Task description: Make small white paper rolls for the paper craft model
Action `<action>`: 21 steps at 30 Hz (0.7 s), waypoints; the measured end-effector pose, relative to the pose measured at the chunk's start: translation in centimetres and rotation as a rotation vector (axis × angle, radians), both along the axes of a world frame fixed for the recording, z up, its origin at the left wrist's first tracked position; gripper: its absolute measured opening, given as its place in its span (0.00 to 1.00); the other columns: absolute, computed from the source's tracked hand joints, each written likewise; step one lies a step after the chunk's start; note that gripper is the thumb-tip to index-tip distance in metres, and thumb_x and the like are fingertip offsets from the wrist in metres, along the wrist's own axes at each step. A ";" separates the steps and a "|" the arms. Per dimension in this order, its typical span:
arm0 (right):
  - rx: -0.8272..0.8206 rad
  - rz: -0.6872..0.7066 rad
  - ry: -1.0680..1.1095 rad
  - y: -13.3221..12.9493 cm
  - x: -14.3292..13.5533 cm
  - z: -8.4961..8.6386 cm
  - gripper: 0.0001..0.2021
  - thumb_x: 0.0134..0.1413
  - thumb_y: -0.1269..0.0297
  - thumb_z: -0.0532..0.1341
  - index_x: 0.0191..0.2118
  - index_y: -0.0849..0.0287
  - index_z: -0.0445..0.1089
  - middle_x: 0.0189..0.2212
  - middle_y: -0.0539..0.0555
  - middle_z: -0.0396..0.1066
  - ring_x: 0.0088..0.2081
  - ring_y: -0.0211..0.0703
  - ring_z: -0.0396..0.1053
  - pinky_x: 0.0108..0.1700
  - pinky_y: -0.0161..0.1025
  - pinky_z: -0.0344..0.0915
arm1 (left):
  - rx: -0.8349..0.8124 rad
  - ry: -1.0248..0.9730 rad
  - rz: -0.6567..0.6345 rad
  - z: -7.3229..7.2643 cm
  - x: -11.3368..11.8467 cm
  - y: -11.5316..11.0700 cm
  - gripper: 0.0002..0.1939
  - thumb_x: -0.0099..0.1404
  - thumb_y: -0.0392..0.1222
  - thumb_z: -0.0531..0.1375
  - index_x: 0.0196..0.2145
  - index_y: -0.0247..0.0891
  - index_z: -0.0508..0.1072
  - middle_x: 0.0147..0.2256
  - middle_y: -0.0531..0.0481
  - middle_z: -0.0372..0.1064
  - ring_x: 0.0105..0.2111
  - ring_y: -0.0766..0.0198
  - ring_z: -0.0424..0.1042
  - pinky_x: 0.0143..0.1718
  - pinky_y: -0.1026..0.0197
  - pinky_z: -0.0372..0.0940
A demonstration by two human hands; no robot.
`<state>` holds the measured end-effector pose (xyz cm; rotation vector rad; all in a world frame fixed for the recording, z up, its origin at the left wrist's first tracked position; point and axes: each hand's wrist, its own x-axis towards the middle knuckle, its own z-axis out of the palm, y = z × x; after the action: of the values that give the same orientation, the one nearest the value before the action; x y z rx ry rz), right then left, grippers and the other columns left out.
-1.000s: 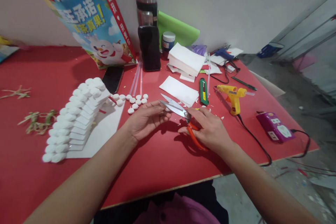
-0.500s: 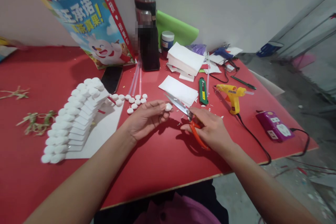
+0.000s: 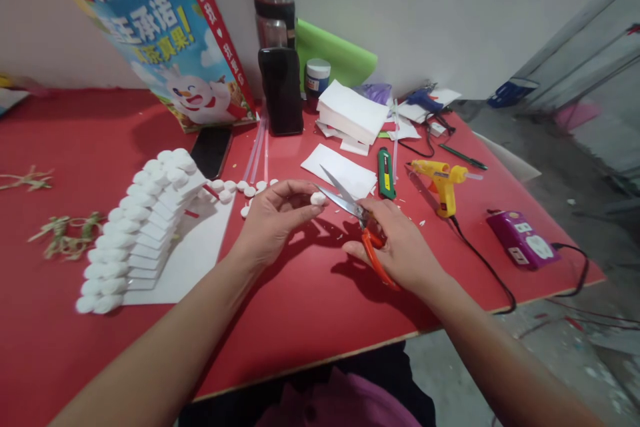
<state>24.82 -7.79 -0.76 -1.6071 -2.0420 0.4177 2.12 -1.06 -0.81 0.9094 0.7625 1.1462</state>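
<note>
Left hand [image 3: 273, 227] pinched small white piece [image 3: 317, 199] at fingertips above red table [image 3: 310, 320], probably leaving edge exposed. Right hand [image 3: 403, 247] gripped orange-handled scissors [image 3: 356, 209], blades parted, lower tip close beside piece. Loose white discs [image 3: 225, 197] lay just beyond left hand, likely for easy reach.

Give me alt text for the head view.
The left hand pinches a small rounded white piece beside open orange-handled scissors in the right hand, above a red table. A stepped white assembly sits at left, a yellow glue gun at right.
</note>
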 end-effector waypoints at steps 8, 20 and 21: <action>0.022 0.010 -0.059 0.1 -0.9 0.1 0.34 0.64 0.34 0.61 0.61 0.57 0.69 0.46 0.63 0.74 0.41 0.57 0.76 0.41 0.50 0.73 | 0.203 0.059 0.091 0.3 0.2 -0.4 0.15 0.52 0.35 0.79 0.35 0.39 0.80 0.38 0.51 0.77 0.39 0.63 0.77 0.46 0.59 0.76; 0.175 0.002 -0.085 0.1 -1.3 -0.7 0.34 0.64 0.30 0.58 0.55 0.57 0.73 0.42 0.62 0.76 0.37 0.54 0.76 0.36 0.46 0.71 | 0.208 0.078 0.119 0.9 0.4 -0.8 0.14 0.53 0.35 0.78 0.35 0.39 0.80 0.39 0.49 0.76 0.41 0.60 0.76 0.49 0.58 0.72; 0.182 -0.001 -0.085 0.1 -1.4 -0.7 0.34 0.63 0.30 0.57 0.54 0.58 0.74 0.41 0.62 0.76 0.38 0.55 0.76 0.37 0.46 0.71 | 0.209 0.078 0.120 0.8 0.4 -0.8 0.15 0.53 0.35 0.78 0.35 0.39 0.80 0.39 0.49 0.76 0.42 0.60 0.76 0.49 0.58 0.72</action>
<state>23.46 -7.67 -1.49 -1.5390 -2.0756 0.1599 2.49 -1.82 0.02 1.1000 0.7787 1.3202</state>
